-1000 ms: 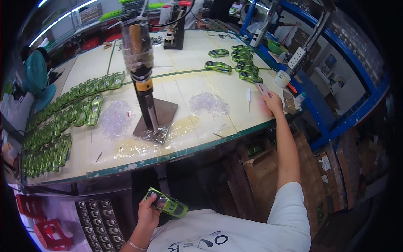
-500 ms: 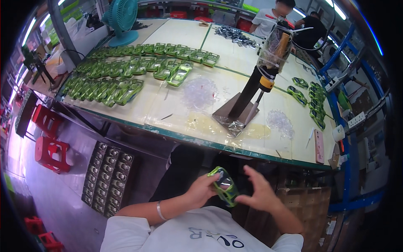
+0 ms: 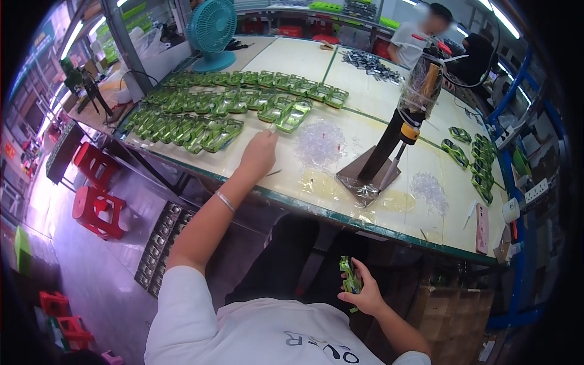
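My right hand (image 3: 369,293) is closed round a green plastic casing (image 3: 351,281), held over my lap in front of the table edge. The casing is turned on its side, so its clear window hardly shows. My left hand (image 3: 258,153) reaches over the table with its fingers drawn together. Its fingertips are beside the nearest green casing with a clear window (image 3: 294,117), at the right end of a row. Whatever is between those fingers, if anything, is hidden. Several more rows of green casings (image 3: 222,132) lie to the left of that hand.
A black post on a metal base (image 3: 368,176) stands mid-table between piles of clear small parts (image 3: 320,143) (image 3: 429,191). More green casings (image 3: 482,167) and a pink phone (image 3: 482,228) lie at right. A teal fan (image 3: 212,27) stands at back; a person (image 3: 413,39) sits opposite.
My left hand has let go of the green casing and moved up and left to the table rows. My right hand has taken the casing and turned it on its side. The view has shifted.
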`<state>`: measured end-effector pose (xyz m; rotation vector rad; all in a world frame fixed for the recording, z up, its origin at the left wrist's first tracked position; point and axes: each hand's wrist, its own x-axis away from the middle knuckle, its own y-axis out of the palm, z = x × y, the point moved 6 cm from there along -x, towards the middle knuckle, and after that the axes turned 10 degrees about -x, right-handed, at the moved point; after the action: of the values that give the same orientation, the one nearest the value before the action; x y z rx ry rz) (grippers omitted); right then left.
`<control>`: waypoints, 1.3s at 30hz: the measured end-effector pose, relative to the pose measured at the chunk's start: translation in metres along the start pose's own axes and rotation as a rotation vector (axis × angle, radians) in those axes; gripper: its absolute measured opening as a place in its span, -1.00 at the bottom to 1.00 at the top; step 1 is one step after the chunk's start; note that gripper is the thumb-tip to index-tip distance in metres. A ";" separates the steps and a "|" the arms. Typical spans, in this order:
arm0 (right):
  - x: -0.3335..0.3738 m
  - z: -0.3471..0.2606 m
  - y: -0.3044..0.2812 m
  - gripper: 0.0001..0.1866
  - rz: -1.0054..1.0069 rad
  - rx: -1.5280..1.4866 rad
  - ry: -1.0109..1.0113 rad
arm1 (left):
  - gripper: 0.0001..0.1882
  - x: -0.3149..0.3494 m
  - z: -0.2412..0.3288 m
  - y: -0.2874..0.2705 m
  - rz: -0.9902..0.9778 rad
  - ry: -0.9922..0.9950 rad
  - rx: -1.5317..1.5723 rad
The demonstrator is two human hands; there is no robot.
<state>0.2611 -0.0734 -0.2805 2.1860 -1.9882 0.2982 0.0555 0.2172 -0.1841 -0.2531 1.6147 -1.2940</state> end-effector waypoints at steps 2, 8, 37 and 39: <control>0.001 0.002 -0.002 -0.09 0.006 0.071 -0.031 | -0.75 0.001 -0.009 0.022 -0.148 0.129 -0.059; 0.003 0.010 -0.007 -0.08 0.040 0.017 -0.029 | -0.95 -0.008 -0.010 0.027 -0.122 0.251 -0.140; 0.018 -0.053 -0.028 -0.14 0.141 0.105 -0.275 | -0.78 0.093 0.148 -0.047 -0.499 -0.336 1.347; 0.024 -0.061 -0.031 -0.14 0.204 0.224 -0.444 | -0.79 0.097 0.169 -0.051 -0.518 -0.236 1.415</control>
<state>0.2926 -0.0773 -0.2155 2.3457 -2.5327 0.0639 0.1226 0.0274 -0.1829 0.0845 0.1578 -2.3599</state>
